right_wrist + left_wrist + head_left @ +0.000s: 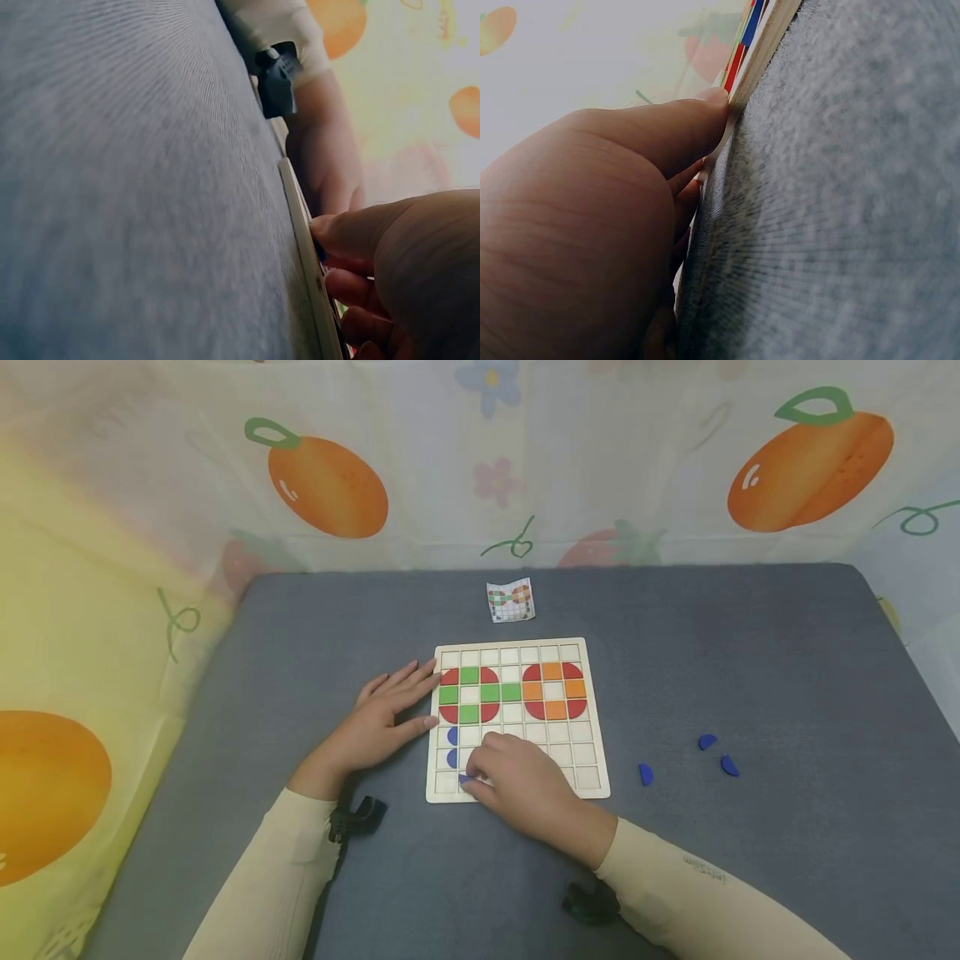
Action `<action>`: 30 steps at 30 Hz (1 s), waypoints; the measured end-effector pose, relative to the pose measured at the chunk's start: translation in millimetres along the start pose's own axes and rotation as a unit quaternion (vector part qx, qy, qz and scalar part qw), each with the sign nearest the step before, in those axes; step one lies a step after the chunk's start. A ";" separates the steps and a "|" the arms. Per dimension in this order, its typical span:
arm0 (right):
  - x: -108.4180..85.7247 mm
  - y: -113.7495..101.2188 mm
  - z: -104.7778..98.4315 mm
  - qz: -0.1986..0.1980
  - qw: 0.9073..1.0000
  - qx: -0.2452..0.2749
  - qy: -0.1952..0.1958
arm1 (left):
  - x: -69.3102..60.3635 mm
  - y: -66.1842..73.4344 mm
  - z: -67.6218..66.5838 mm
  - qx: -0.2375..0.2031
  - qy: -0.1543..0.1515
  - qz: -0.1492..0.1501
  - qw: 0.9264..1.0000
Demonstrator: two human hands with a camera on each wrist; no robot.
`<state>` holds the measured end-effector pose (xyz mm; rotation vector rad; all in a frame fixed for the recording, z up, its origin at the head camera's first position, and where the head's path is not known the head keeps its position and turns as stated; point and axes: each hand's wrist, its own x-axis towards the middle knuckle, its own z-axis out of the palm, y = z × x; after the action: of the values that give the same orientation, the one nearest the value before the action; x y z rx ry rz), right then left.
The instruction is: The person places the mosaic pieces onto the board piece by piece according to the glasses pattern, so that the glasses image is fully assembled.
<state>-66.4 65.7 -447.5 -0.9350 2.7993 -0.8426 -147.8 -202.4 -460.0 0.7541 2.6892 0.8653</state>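
A square wooden grid board [439, 797] lies on the table. My right hand [528, 785] is over its lower part, pinching a blue half-round piece [466, 778] between thumb and finger near the bottom-left cells. That piece shows only as a sliver in the right wrist view. Along the board's left edge rests my left hand [378, 727], fingers extended, thumb and fingertips touching the rim. Two blue half-rounds [452, 747] sit in the left column. Above are a ring of red corners and green squares [469, 675], a green link, and a red-and-orange ring [555, 710].
Three loose half-rounds lie right of the board: one blue piece [646, 774] nearest, with another blue piece [707, 742] and a third [730, 767] beyond. Behind the board is a small printed pattern card [511, 601]. A fruit-print curtain [435, 460] hangs behind the grey table [360, 627].
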 end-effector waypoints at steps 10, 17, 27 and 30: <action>2.4 -2.6 2.7 0.014 1.000 -0.007 0.000 | 0.5 2.1 -1.1 -0.003 -0.001 -0.004 1.000; 2.0 -1.9 3.4 0.007 1.000 -0.006 0.003 | 0.5 1.7 -1.0 -0.007 -0.003 -0.009 1.000; 1.9 -1.4 4.0 -0.002 1.000 -0.006 0.011 | 0.3 0.5 -0.6 -0.008 -0.002 -0.004 1.000; 1.6 -1.4 3.8 -0.002 1.000 -0.005 0.012 | 0.6 0.4 -0.5 -0.008 -0.002 -0.001 1.000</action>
<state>-66.1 62.0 -449.9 -0.9392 2.8263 -0.8458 -148.3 -202.0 -459.4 0.7480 2.6756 0.8841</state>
